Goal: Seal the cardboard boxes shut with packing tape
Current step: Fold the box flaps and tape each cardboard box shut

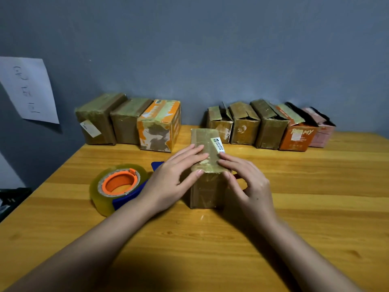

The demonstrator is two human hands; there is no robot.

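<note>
Nine cardboard boxes on show, and one of them is right in the action: the near box [207, 165] stands upright at the middle of the worktop [294, 207], a white label [217, 145] on its top. Both hands are on it. Left hand [172, 178] lies flat, fingers straight across the top face and thumb down the near side, a spread grip that presses rather than clutches. Right hand [248, 184] comes in from the other side, fingertips on the top edge, fingers only lightly bent, nothing pinched. One tape dispenser [120, 186], blue body, orange core, a fat roll of clear tape, lies just beside the left wrist. Along the back, three closed boxes [128, 121] sit side by side on the left, the third printed orange. Well apart to the right, five more [271, 125] stand in a row with flaps raised, brown, brown, brown, orange, pink. Underneath it all, yellow wood planks; behind, a grey-blue wall [210, 49] with one handwritten paper sheet [29, 89] on the left.
</note>
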